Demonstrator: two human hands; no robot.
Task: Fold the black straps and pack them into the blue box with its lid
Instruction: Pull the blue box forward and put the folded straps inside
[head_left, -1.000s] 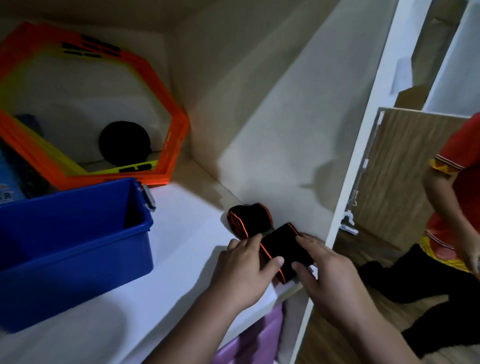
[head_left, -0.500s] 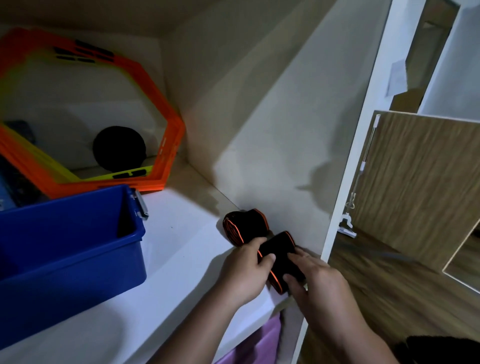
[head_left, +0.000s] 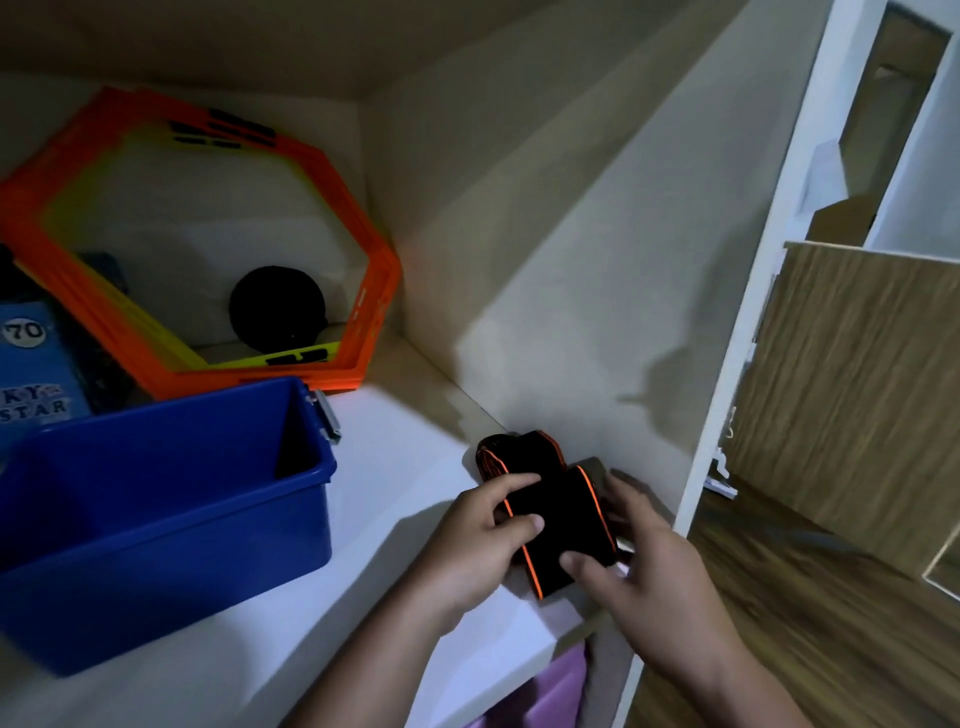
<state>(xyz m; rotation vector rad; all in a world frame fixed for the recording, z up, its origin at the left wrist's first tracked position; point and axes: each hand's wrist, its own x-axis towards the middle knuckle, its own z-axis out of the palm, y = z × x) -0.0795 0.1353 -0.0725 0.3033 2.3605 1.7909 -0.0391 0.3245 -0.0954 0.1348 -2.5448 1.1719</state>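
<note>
A black strap with orange edging (head_left: 558, 525) lies on the white shelf (head_left: 395, 519) close to its front right corner, partly folded into a flat bundle. My left hand (head_left: 478, 540) grips its left side with thumb and fingers. My right hand (head_left: 639, 577) holds its right side, thumb on the lower edge. A looped part of the black strap (head_left: 506, 454) bunches up behind the bundle against the cupboard's side wall. The open blue box (head_left: 171, 499) stands on the shelf to the left, a grey latch (head_left: 327, 415) on its rim. No lid is in view.
Orange and yellow hexagonal rings (head_left: 218, 234) lean against the back wall, a black round object (head_left: 278, 309) behind them. A blue printed carton (head_left: 36, 374) stands at far left. An open wooden door (head_left: 852, 395) hangs on the right. Purple cloth (head_left: 556, 686) shows below the shelf.
The strap bundle has been turned and flattened between my hands; my thumbs now press its lower edge. The person in red seen at the right a second ago is out of view.
</note>
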